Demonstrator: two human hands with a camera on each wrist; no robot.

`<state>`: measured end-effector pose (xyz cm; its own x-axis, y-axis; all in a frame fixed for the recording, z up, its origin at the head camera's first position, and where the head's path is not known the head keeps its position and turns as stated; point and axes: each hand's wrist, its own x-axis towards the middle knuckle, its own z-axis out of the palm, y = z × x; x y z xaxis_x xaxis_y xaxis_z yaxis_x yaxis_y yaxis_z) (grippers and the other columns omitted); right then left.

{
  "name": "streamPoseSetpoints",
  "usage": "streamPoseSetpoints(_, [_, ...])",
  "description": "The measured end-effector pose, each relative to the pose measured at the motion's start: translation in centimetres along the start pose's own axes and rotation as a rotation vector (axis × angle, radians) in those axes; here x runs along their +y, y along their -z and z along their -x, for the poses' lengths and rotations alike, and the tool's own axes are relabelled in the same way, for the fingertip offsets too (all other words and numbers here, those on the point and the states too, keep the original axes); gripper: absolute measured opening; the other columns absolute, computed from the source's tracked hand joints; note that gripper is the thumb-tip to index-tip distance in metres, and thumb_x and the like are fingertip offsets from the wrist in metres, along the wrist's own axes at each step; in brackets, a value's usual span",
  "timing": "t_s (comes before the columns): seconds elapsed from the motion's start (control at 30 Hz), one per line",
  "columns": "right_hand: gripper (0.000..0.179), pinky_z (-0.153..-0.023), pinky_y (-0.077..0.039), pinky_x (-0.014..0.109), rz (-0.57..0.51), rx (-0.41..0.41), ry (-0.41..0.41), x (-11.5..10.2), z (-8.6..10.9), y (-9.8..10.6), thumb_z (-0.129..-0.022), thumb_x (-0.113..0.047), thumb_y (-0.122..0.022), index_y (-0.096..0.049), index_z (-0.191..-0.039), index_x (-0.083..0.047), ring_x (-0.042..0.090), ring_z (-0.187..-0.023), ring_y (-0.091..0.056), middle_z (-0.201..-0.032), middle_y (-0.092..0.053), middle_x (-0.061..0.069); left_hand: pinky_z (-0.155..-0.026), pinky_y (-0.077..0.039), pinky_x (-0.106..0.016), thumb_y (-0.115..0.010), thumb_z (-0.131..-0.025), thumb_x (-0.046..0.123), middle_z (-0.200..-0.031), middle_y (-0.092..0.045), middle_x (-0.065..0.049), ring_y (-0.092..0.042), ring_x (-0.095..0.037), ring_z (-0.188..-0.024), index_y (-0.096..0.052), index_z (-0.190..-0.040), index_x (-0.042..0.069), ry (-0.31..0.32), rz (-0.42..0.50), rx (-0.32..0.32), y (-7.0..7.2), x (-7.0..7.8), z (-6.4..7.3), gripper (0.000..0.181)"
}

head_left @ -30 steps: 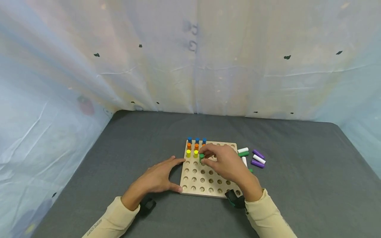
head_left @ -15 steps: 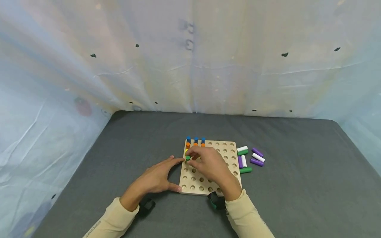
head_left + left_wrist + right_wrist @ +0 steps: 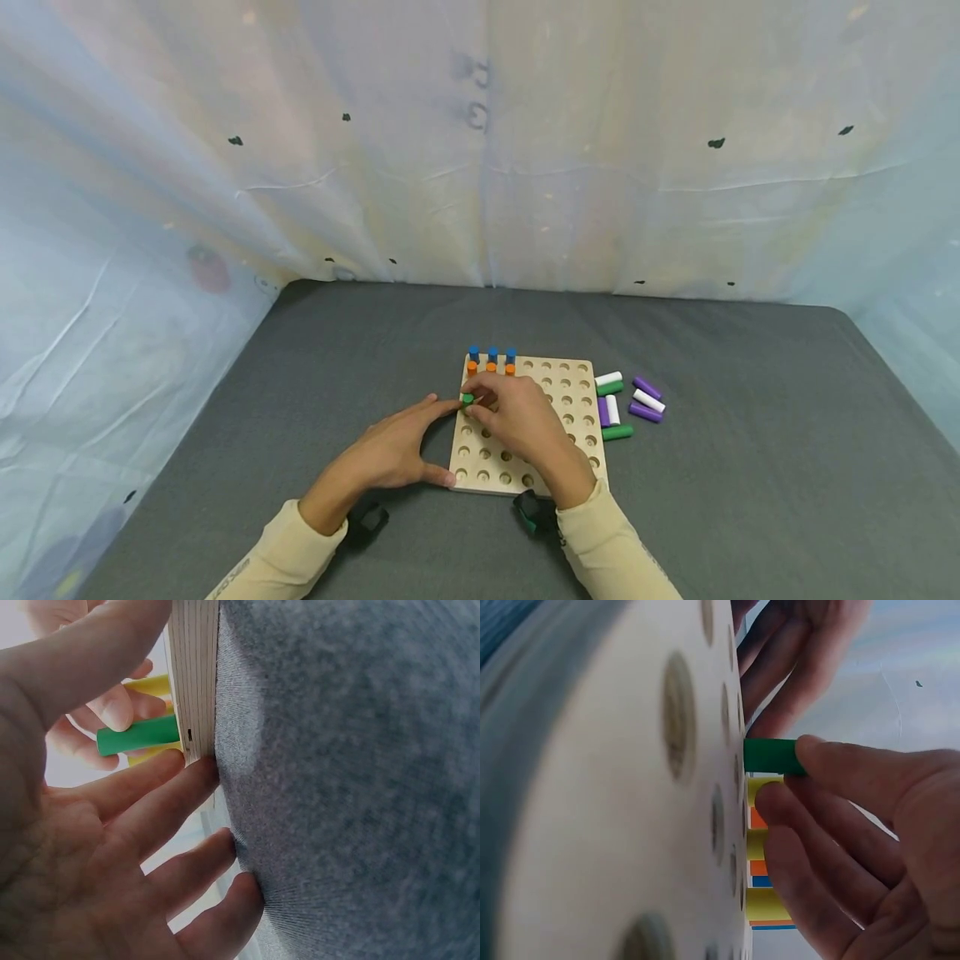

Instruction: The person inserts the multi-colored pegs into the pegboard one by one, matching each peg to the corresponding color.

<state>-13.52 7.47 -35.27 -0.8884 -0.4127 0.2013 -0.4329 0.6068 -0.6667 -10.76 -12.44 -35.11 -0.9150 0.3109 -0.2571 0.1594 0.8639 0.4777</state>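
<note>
My right hand (image 3: pixel 525 417) pinches a green peg (image 3: pixel 769 756) between thumb and fingers at the left side of the wooden pegboard (image 3: pixel 615 750). The peg stands upright, its lower end right at the board's surface. Beside it, yellow pegs (image 3: pixel 769 904) stand in the board; in the head view my right hand hides them. Farther back come a row of orange pegs (image 3: pixel 491 367) and a row of blue pegs (image 3: pixel 492 356). My left hand (image 3: pixel 393 446) rests at the board's left edge, fingers extended, its thumb touching the near-left corner and its fingertips against the side.
Loose pegs lie right of the board: white (image 3: pixel 612 409), green (image 3: pixel 617 432) and purple (image 3: pixel 646 412) ones, several in all. Grey cloth (image 3: pixel 750 433) covers the table. A pale curtain (image 3: pixel 562 167) hangs behind it. Black wrist devices (image 3: pixel 534 510) sit under both cuffs.
My right hand has carried the green peg leftward across the board to the left column, in front of the yellow pegs. The left hand has stayed at the board's edge.
</note>
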Motion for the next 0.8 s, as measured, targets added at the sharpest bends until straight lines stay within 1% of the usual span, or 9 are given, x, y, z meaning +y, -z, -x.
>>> streamPoseSetpoints(0.17, [0.018,-0.068,-0.053,0.027,-0.019,0.001,-0.012,-0.04,0.18,0.16,-0.089,-0.015,-0.075,-0.073,-0.107,-0.017,0.010,-0.081,-0.071,-0.093,-0.076,-0.001,-0.105,-0.038,-0.067,-0.090,-0.065,0.048,-0.161,-0.034,-0.014,-0.039,-0.038,-0.145,-0.044,-0.150,0.030,0.002,0.001,-0.008,-0.09,0.11,0.00,0.099])
streamPoseSetpoints(0.33, [0.018,-0.069,-0.053,0.027,0.002,-0.001,-0.017,0.24,0.13,0.10,-0.090,-0.015,-0.075,-0.074,-0.108,-0.017,0.010,-0.081,-0.071,-0.092,-0.076,-0.002,-0.105,-0.038,-0.066,-0.090,-0.066,0.047,-0.161,-0.034,-0.013,-0.038,-0.036,-0.146,-0.044,-0.150,0.031,0.000,0.003,-0.013,-0.20,0.17,-0.13,0.097])
streamPoseSetpoints(0.47, [0.021,-0.070,-0.054,0.027,0.030,-0.027,-0.034,0.48,0.22,0.00,-0.090,-0.015,-0.074,-0.075,-0.110,-0.019,0.009,-0.083,-0.071,-0.093,-0.077,-0.003,-0.107,-0.037,-0.065,-0.089,-0.067,0.046,-0.162,-0.033,-0.013,-0.036,-0.035,-0.147,-0.043,-0.150,0.031,0.003,0.009,-0.030,-0.30,0.26,-0.23,0.096])
streamPoseSetpoints(0.63, [0.026,-0.072,-0.055,0.027,0.038,-0.072,-0.045,0.47,0.49,0.13,-0.093,-0.018,-0.071,-0.072,-0.119,-0.019,0.010,-0.087,-0.073,-0.099,-0.077,-0.002,-0.108,-0.037,-0.063,-0.088,-0.069,0.046,-0.162,-0.032,-0.013,-0.034,-0.034,-0.149,-0.042,-0.152,0.029,-0.007,0.011,-0.040,-0.34,0.13,-0.20,0.097])
streamPoseSetpoints(0.8, [0.036,-0.076,-0.055,0.030,0.049,-0.134,-0.024,0.17,0.96,0.98,-0.096,-0.022,-0.067,-0.065,-0.132,-0.020,0.012,-0.093,-0.072,-0.110,-0.075,0.000,-0.110,-0.035,-0.064,-0.088,-0.071,0.042,-0.163,-0.031,-0.012,-0.029,-0.033,-0.151,-0.041,-0.153,0.027,-0.028,0.032,-0.037,-0.15,-0.10,0.04,0.096])
